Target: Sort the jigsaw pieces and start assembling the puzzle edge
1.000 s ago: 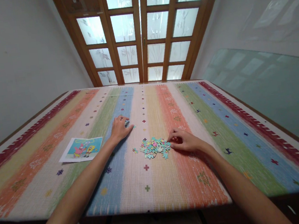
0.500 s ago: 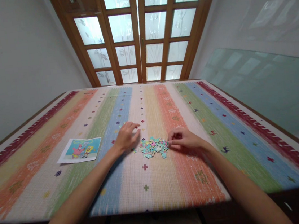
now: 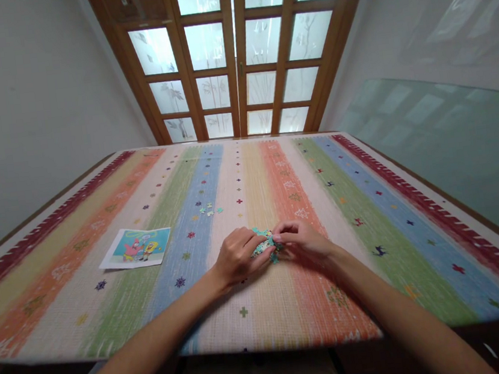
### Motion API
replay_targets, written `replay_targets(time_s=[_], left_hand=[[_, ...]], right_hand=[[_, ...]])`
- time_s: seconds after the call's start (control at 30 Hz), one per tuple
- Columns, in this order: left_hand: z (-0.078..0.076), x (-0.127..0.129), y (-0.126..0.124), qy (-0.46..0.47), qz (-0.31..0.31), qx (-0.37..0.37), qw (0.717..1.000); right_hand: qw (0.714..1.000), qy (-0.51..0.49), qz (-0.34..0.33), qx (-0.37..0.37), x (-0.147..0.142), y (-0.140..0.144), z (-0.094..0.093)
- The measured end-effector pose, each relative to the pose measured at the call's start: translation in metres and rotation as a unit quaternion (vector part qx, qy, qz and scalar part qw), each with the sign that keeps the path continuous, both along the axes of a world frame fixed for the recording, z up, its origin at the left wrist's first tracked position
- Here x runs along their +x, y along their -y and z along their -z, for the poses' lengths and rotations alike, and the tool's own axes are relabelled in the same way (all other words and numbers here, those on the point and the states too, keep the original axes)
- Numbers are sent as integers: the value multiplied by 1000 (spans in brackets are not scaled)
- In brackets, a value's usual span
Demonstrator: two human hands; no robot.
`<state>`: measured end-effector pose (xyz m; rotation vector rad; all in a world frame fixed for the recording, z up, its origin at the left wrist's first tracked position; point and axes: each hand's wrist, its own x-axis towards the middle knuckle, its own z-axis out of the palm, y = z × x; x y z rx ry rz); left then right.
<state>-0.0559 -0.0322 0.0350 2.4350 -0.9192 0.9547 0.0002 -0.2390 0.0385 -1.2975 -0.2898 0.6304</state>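
A small heap of pastel jigsaw pieces [image 3: 263, 241] lies mid-table on the striped cloth [image 3: 375, 244]. My left hand [image 3: 239, 255] rests palm down over the heap's left side, fingers spread on the pieces. My right hand [image 3: 299, 240] is at the heap's right edge, fingertips pinched together on a piece. Most of the heap is hidden under the two hands. A few loose pieces [image 3: 210, 209] sit apart on the blue stripe, farther back and to the left.
A printed cartoon reference picture [image 3: 136, 247] lies flat at the left. Wooden-framed frosted glass doors [image 3: 233, 55] stand behind the table. A glass pane [image 3: 444, 145] leans along the right wall. The table's front edge runs just below my forearms.
My left hand left the loose pieces on the blue stripe and moved right and nearer, onto the heap. My right hand stayed at the heap's right edge.
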Motion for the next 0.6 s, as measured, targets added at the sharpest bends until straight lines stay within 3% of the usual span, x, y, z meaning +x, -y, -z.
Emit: replay_targets(time_s=[0.17,0.27,0.4,0.6], left_hand=[[-1,-3,1,30,12,-16,999],[-3,-4,-8,35,15,-31,999],[-4,-2,-40,3,-17,-61,998],[6,8,-105,-76,-141,-72,984]], right_hand=[[999,-33,-11,8,-2,-3,4],[998,-42,30,24,-1,-4,4],[993,-63,101,27,6,-1,3],[985,-84,143,40,12,2,2]])
